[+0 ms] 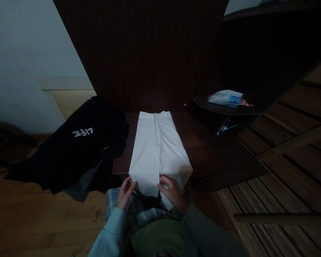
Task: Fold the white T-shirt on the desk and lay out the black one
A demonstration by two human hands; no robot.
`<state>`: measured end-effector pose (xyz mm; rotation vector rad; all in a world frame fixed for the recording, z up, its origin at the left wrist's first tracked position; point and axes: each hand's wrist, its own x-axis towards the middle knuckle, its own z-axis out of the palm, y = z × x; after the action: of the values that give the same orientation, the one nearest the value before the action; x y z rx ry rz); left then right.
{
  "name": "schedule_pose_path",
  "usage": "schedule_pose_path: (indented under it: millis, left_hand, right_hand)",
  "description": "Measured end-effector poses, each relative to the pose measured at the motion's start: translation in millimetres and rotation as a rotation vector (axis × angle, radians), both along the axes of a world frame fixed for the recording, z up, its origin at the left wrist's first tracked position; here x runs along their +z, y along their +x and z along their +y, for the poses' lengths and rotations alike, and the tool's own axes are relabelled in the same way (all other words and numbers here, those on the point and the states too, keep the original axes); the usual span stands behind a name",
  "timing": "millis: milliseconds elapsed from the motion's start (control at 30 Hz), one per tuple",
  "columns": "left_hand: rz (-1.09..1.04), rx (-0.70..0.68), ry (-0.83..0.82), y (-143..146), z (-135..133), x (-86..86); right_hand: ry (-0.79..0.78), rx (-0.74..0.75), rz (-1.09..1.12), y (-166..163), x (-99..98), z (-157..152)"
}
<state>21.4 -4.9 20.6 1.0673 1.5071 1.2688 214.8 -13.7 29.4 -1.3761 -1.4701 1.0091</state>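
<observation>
Floor [29,221]: bare wooden boards in dim light, running under everything on the left side.
Black garment [69,153]: a dark heap with white lettering on it. It is draped over the left end of the bench and spills down onto the floor, and it lies just beside the white cloth without covering it.
Left hand [125,192]: comes up out of a pale blue sleeve [107,235]. The fingers are half curled and pointing away from the person, and their tips sit at the near left corner of the white cloth. The hand is neither spread flat nor closed into a fist, and whether it pinches the edge or only rests against it cannot be told.
White cloth [157,150]: a folded garment lying lengthwise on the bench, narrow at the far end and wider toward the person. A seam or fold runs down its middle. The near end hangs over the bench's front edge, between the two hands.
Right hand [173,194]: the fingers are bent and closed narrowly over the near right part of the white cloth, gripping it. A strip of the cloth shows below the knuckles.
Bench [216,160]: dark wood, carrying the white cloth at its middle, with bare surface to the right of the cloth.
Plastic bag [226,98]: pale and crumpled, with blue and a little pink on it. It lies on a dark rounded shelf [203,103] beyond the bench, well apart from both hands.
Slats [296,142]: wooden bars running at an angle along the far right.
</observation>
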Motion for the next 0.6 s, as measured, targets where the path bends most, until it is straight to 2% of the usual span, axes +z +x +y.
schedule_pose_path:
  millis: [100,300,467,600]
  left_hand:
    - [-0.099,0.003,-0.055,0.2,1.6,4.3]
    - [-0.159,0.117,-0.075,2.2,9.8,0.5]
    - [-0.148,0.14,-0.091,1.1,9.4,-1.3]
    - [-0.161,0.131,-0.085,1.4,8.6,-2.7]
  right_hand:
    - [0.022,0.05,0.033,4.1,5.6,-1.8]
    - [-0.024,0.002,0.155,2.6,6.7,3.3]
    - [0.038,0.021,0.077,3.1,12.1,3.9]
    - [0.024,0.03,0.021,5.3,16.0,2.1]
